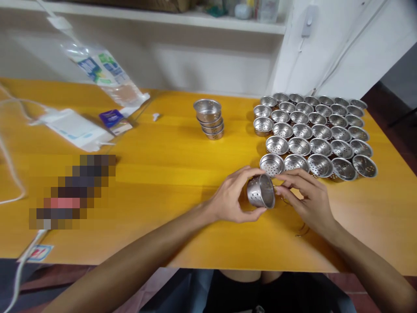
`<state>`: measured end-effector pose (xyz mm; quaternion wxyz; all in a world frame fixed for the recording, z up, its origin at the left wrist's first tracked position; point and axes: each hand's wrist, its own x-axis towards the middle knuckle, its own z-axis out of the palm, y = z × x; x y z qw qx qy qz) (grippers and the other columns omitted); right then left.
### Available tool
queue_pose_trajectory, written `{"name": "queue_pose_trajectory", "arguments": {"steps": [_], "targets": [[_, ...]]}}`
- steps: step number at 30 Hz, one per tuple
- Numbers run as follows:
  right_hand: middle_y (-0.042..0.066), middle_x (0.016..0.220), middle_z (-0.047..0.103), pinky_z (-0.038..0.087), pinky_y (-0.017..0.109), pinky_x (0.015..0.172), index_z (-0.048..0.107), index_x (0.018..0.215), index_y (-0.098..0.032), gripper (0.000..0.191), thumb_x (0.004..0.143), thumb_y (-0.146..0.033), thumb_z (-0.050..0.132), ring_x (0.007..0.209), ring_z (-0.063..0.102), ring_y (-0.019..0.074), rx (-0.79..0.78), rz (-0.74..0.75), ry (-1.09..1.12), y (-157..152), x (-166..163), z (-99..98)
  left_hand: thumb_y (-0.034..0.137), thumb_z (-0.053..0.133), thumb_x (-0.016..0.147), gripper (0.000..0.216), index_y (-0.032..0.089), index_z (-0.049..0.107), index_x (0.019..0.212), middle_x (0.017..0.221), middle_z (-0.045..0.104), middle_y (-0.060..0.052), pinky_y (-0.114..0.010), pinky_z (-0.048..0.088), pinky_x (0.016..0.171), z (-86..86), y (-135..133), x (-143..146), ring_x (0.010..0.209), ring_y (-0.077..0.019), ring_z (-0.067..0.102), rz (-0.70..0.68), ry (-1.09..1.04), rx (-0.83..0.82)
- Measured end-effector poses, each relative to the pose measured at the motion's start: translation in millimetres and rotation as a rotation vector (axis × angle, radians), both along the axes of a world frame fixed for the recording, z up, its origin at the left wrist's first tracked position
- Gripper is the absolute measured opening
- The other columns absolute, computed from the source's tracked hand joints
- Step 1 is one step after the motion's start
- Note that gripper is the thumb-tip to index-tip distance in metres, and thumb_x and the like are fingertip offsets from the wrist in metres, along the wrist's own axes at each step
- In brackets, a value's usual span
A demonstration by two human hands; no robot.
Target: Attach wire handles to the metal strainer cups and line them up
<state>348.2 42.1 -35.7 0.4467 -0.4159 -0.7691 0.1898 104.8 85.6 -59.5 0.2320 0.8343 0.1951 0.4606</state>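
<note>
My left hand [233, 195] is closed around a small perforated metal cup [256, 192], tilted on its side with its mouth facing right. Against the cup's rim, my right hand [306, 195] pinches a thin golden wire piece [285, 200]; its exact shape is partly hidden by the fingers. A curved bit of wire [304, 231] shows below the right hand, and I cannot tell whether it joins the pinched piece. Just beyond the hands, rows of similar perforated cups [321, 165] stand mouth up. Farther back, a short stack of nested cups [208, 111] stands on the yellow table [169, 174].
On the left lie a plastic bottle [109, 76], a white power strip [73, 128] with cables, a blue card [111, 118] and a pixelated dark object [73, 191]. A small white piece [155, 116] sits near the back. Behind the table runs a white shelf [182, 19].
</note>
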Motion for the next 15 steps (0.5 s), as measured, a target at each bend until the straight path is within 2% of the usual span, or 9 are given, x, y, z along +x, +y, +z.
{"name": "queue_pose_trajectory", "arguments": {"steps": [7,12,15], "targets": [[0.007,0.112,0.072,0.065,0.036,0.084,0.079,0.123,-0.025,0.025,0.103,-0.014,0.072,0.100,0.073,0.0202,0.057,0.011,0.009,5.0,-1.8,-7.4,0.038,0.086,0.078,0.081,0.019,0.052,0.150,0.128,0.074,-0.017,-0.051,0.066,0.098,0.9,-7.2,1.0,0.110,-0.0313,0.076,-0.053,0.037,-0.018],[0.006,0.105,0.072,0.065,0.036,0.082,0.079,0.110,-0.023,0.013,0.106,-0.017,0.068,0.094,0.072,0.0189,0.123,-0.005,-0.047,6.3,-2.2,-11.2,0.039,0.086,0.078,0.081,0.020,0.052,0.149,0.125,0.075,-0.016,-0.050,0.067,0.096,1.0,-8.2,1.3,0.109,-0.0311,0.076,-0.079,0.071,-0.025],[0.006,0.103,0.072,0.066,0.035,0.082,0.076,0.104,-0.022,0.014,0.108,-0.017,0.064,0.092,0.072,0.0187,0.153,-0.049,-0.100,5.9,-2.3,-12.0,0.040,0.085,0.079,0.080,0.020,0.052,0.149,0.125,0.075,-0.016,-0.051,0.066,0.097,0.1,-8.3,0.9,0.109,-0.0317,0.076,-0.062,0.092,-0.037]]}}
